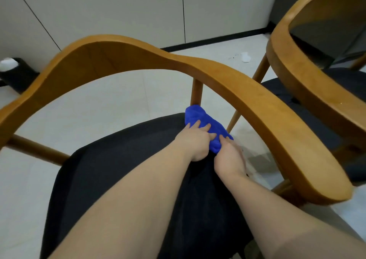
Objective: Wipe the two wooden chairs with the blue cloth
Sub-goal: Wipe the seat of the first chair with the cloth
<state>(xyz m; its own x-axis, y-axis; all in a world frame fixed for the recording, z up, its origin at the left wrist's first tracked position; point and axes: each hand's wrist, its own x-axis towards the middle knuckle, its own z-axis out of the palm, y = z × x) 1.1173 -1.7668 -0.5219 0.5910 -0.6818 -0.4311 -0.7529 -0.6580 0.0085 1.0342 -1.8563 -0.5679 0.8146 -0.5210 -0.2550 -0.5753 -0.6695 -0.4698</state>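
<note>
A wooden chair (217, 74) with a curved backrest and black seat cushion fills the middle of the view. A blue cloth (200, 118) lies bunched on the far right edge of the seat, at the foot of a wooden back post. My left hand (195, 140) presses on the cloth with fingers spread flat. My right hand (229, 155) pinches the cloth's near end between curled fingers. A second wooden chair (293, 76) with a black seat stands at the right, partly cut off by the frame.
A pale tiled floor (111, 104) lies beyond the seat, ending at a white panelled wall with a black skirting. A black bin (17, 74) with white contents stands at the far left. White scraps (245, 57) lie on the floor between the chairs.
</note>
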